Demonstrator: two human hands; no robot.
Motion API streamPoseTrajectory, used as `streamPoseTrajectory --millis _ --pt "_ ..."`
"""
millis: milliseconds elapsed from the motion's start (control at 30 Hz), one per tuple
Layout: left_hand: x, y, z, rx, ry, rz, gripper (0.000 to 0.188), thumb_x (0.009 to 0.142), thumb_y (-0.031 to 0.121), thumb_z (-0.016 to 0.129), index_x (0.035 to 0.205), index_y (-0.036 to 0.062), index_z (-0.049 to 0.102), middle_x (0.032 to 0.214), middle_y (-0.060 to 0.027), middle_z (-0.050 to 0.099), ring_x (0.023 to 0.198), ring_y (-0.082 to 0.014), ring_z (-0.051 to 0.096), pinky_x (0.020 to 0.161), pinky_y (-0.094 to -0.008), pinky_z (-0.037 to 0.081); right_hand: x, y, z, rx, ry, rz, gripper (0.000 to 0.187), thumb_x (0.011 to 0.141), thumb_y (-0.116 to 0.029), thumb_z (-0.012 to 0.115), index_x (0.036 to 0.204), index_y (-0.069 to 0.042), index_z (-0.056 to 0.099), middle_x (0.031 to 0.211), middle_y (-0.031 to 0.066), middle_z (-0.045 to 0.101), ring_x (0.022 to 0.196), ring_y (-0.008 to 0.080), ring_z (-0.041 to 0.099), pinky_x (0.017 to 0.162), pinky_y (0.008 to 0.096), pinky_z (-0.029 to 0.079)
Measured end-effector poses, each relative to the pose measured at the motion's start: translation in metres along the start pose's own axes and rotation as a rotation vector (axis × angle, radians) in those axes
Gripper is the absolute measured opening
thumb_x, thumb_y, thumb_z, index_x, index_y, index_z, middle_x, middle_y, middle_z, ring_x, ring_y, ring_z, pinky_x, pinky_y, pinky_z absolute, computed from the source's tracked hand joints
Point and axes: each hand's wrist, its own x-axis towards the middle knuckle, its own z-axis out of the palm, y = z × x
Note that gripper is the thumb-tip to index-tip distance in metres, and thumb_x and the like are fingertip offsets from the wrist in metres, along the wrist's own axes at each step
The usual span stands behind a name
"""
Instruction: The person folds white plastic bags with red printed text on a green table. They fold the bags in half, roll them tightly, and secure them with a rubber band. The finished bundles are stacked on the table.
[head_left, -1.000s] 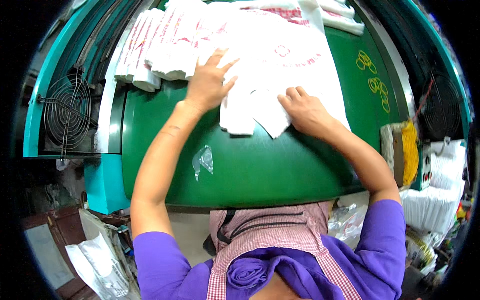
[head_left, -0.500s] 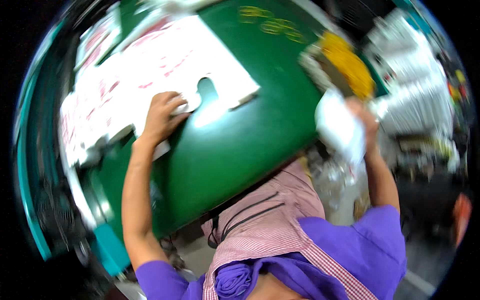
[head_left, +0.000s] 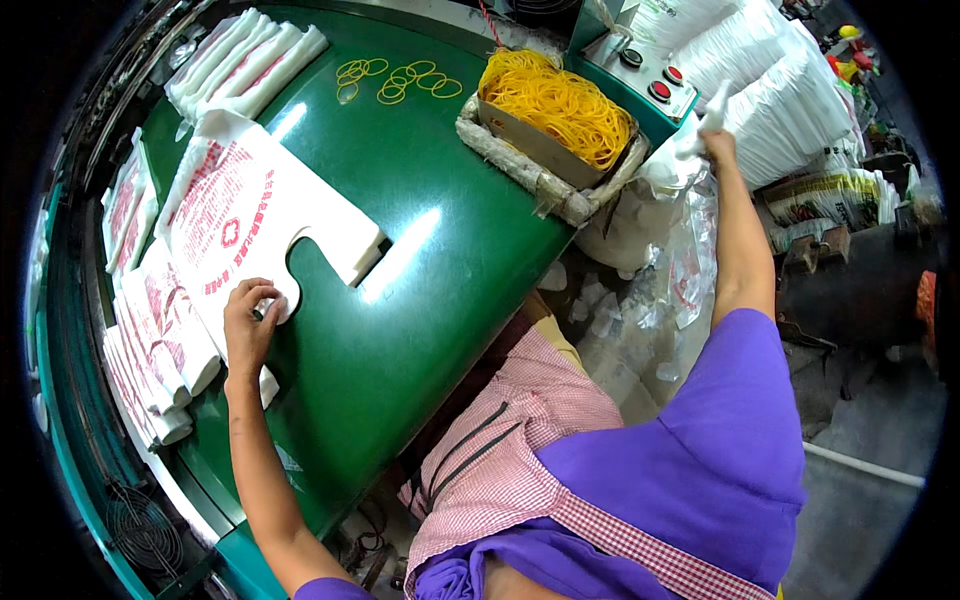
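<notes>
L hand (head_left: 250, 325), left-centre of frame: fingers curled down on the lower edge of a flat white plastic carrier bag w/ red print and cut-out handles (head_left: 262, 222), pressing it to the glossy green tabletop (head_left: 420, 280); grip is a loose clench on the bag edge, not lifting it. Bag lies flat, upper left of centre, handles pointing toward frame centre. R hand (head_left: 712, 142), upper right, arm stretched out past the tabletop edge, grip clenched on a small white plastic piece (head_left: 714, 105) above a sack of clear and white plastic offcuts (head_left: 655, 190). More printed bag stacks (head_left: 150, 340) along left rim. Open cardboard box of yellow rubber bands (head_left: 555, 105) top centre; loose yellow bands (head_left: 395, 80) just left of it on tabletop.
</notes>
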Motion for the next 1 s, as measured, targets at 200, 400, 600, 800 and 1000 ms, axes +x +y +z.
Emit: streamPoseTrajectory --millis 200,400,600,800,1000 --pt "-0.014 -0.01 -0.004 -0.133 0.122 -0.042 0.012 0.081 0.003 0.063 0.091 -0.0003 0.057 0.091 -0.0084 0.06 0.09 -0.0203 0.057 0.083 -0.031 0.044 -0.07 -0.032 0.044 0.118 -0.016 -0.038 0.052 0.079 -0.013 0.062 0.126 0.006 0.051 0.11 0.0166 0.06 0.083 0.0221 0.063 0.059 0.032 0.057" --pt "-0.08 0.024 -0.016 -0.058 -0.066 -0.025 0.012 0.083 0.011 0.065 0.091 0.0031 0.062 0.089 -0.0091 0.062 0.091 -0.0254 0.057 0.083 -0.0356 0.044 -0.327 -0.137 0.051 0.135 -0.205 -0.813 0.035 0.086 0.001 0.058 0.121 -0.001 0.056 0.116 0.0124 0.063 0.109 0.0207 0.059 0.091 0.0331 0.047" --pt "-0.15 0.073 -0.01 -0.254 -0.245 0.047 0.012 0.084 0.006 0.06 0.095 0.0063 0.057 0.097 -0.0069 0.062 0.096 -0.0243 0.058 0.105 -0.0448 0.033 -0.439 -0.191 0.119 -0.126 -1.105 -1.436 0.076 0.073 -0.022 0.074 0.14 -0.012 0.038 0.149 0.0178 0.027 0.138 0.0351 0.026 0.112 0.0503 0.023" --pt "-0.252 0.109 -0.014 0.164 -0.391 0.06 0.088 0.066 0.04 0.078 0.141 0.0195 0.037 0.151 -0.0106 0.028 0.139 -0.0323 0.028 0.11 -0.0585 0.021 -0.454 -0.155 0.14 -0.606 -0.916 -1.835 0.083 0.068 -0.028 0.077 0.141 -0.022 0.038 0.152 0.0097 0.026 0.142 0.0328 0.021 0.112 0.0548 0.017" --pt "-0.321 0.08 -0.005 0.533 -0.278 -0.046 0.075 0.069 0.026 0.075 0.136 0.0226 0.043 0.149 -0.0059 0.033 0.14 -0.0264 0.029 0.113 -0.0541 0.02 -0.46 -0.148 0.13 -0.103 -1.09 -1.494 0.052 0.077 -0.018 0.068 0.128 -0.018 0.055 0.142 0.0124 0.043 0.136 0.0326 0.034 0.11 0.051 0.026"
